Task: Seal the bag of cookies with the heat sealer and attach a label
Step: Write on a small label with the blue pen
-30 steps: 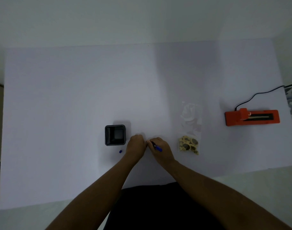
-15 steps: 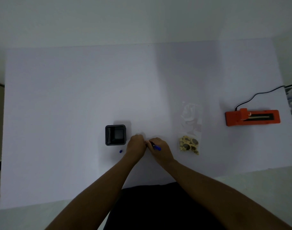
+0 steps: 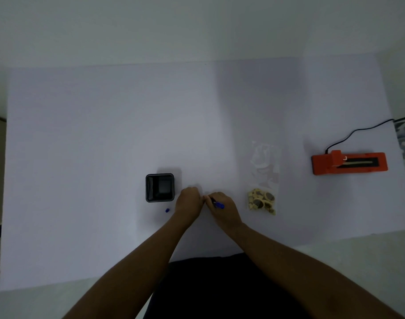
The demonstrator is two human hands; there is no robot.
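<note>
A clear bag (image 3: 264, 166) lies flat on the white table, with cookies (image 3: 261, 201) bunched at its near end. The orange heat sealer (image 3: 349, 163) sits far right, its black cord running off the edge. My right hand (image 3: 221, 209) grips a blue pen (image 3: 217, 204), tip pointing left toward my left hand. My left hand (image 3: 189, 201) rests fingers-down on the table just beside it, pressing something too small and pale to make out. Both hands are left of the bag and do not touch it.
A black square pen holder (image 3: 160, 187) stands just left of my left hand. A small blue pen cap (image 3: 167, 210) lies in front of it. The white table sheet (image 3: 104, 134) spreads wide to the left and back.
Almost nothing has moved; my right hand with the pen has shifted very slightly against my left hand.
</note>
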